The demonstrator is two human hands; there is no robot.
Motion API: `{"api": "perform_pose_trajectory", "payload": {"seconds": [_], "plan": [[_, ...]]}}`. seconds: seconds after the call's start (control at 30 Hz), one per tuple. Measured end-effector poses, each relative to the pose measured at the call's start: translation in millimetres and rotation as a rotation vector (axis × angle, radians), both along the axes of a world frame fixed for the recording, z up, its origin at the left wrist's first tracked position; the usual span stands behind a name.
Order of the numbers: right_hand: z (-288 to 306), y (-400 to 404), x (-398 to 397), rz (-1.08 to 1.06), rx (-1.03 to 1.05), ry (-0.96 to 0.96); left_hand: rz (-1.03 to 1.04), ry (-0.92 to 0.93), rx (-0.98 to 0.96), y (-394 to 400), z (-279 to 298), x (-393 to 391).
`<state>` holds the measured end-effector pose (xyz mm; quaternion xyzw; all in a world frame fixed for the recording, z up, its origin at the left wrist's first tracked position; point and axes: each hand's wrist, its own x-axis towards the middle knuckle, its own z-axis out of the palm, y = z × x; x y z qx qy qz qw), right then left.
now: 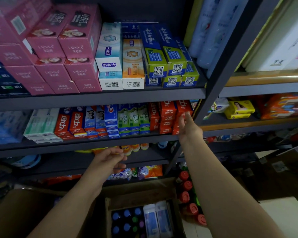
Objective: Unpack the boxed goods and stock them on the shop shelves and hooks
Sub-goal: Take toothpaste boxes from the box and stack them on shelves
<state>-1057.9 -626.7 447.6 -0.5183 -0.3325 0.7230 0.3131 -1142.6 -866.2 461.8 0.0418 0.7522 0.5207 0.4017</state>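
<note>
My right hand (pixel 187 125) reaches up to the red toothpaste boxes (pixel 168 115) at the right end of the middle shelf (pixel 86 143); its straight fingers touch the outermost stack. My left hand (pixel 110 158) hangs lower, in front of the shelf below, fingers loosely curled and holding nothing. An open cardboard box (pixel 141 201) sits on the floor beneath my arms, holding several blue-capped bottles (pixel 126 219) and white-and-blue packs (pixel 157 219).
The top shelf (pixel 100 97) carries pink boxes (pixel 62 48) and blue-green toothpaste boxes (pixel 169 57). A dark upright post (pixel 218 79) divides this rack from the right one with yellow soap boxes (pixel 239 109). Red-capped bottles (pixel 187 191) stand on the floor by the carton.
</note>
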Motion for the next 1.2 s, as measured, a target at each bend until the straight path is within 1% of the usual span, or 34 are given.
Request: {"api": "perform_pose_trajectory", "payload": {"seconds": [0.1, 0.17, 0.23, 0.33, 0.43, 0.5, 0.63, 0.77, 0.9, 1.03, 1.1, 1.2], "plan": [[-4, 6, 1, 0.023, -0.034, 0.039, 0.018, 0.0, 0.004, -2, 0, 1], [-6, 5, 3, 0.002, -0.006, 0.011, 0.035, 0.01, 0.008, -4, -2, 2], [-9, -7, 10, 0.037, 0.064, -0.11, 0.052, 0.03, 0.012, -7, -5, 3], [-23, -35, 27, 0.194, 0.212, -0.312, 0.074, 0.076, -0.024, -17, -13, 6], [-47, -68, 40, 0.387, 0.276, -0.383, 0.133, 0.089, -0.064, -42, -32, 9], [-63, -90, 43, 0.507, 0.3, -0.431, 0.212, 0.066, -0.084, -68, -47, 12], [-90, -142, 27, 0.849, 0.36, -0.444, 0.376, 0.061, -0.166, -135, -69, 21], [-114, -211, 2, 1.082, 0.315, -0.433, 0.687, -0.085, -0.227, -214, -86, 28], [-127, -278, -21, 1.314, 0.294, -0.461, 0.9, -0.133, -0.275, -286, -99, 33], [-142, -342, -45, 1.425, 0.262, -0.49, 0.945, -0.165, -0.269, -349, -121, 22], [-158, -375, -58, 1.425, 0.235, -0.497, 0.948, -0.192, -0.245, -378, -139, 9], [-192, -432, -79, 1.38, 0.179, -0.542, 0.884, -0.258, -0.238, -417, -178, -18]]}}
